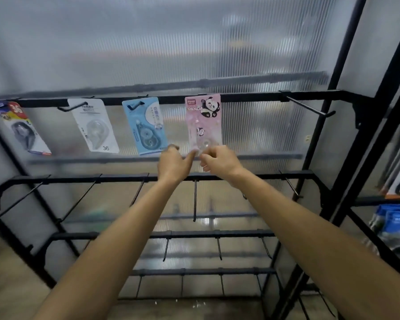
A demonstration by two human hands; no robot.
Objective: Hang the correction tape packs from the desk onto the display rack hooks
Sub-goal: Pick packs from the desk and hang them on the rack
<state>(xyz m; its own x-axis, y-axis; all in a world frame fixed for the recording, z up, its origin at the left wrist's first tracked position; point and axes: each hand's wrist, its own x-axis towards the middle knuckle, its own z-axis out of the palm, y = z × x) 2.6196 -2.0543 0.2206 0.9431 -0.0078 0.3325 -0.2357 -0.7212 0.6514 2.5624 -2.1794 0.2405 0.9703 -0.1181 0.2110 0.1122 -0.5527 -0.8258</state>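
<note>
While both hands pinch its lower edge, left hand (174, 163) and right hand (217, 160) fingers closed, the pink pack (203, 122) hangs from the top bar (249, 97).

Four packs (203, 121) hanging along top rail (252, 97)

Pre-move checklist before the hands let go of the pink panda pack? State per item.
1. Pink panda pack up at the top rail, fourth in the row: ok.
2. Its hole seated on a hook: cannot tell, the card's top covers the hook.
3. Both hands on its lower edge, left hand and right hand: ok.
4. Clear of the blue pack beside it: ok, a gap shows.
5. Next free hook to the right on the top rail: ok, bare.
6. More packs left on the desk: cannot tell, the desk is out of view.
</note>
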